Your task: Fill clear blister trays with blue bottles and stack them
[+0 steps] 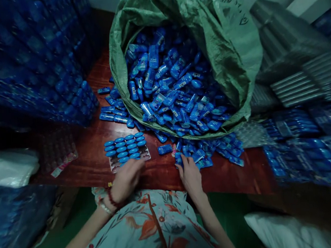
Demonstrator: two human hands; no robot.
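A clear plastic blister tray (145, 150) lies on the table, with rows of glossy blue oval pieces (131, 146) in most of its pockets. My left hand (128, 177) is over the tray's front edge, its fingers curled and blurred; whether it holds anything is hidden. My right hand (191, 175) has thumb and fingers around a small blue packet (179, 158) at the near side of a loose pile of packets (198, 154). Just left of that hand, a single blue packet (165, 149) lies flat on the wood.
Behind the tray, a big green woven sack (235, 65) gapes open, full of blue packets. Tall stacks of blue packs (74, 96) stand at left, beside another clear tray (60, 151). Grey trays (294, 87) and bagged blue packs (308, 154) fill the right side of the reddish table (164, 175).
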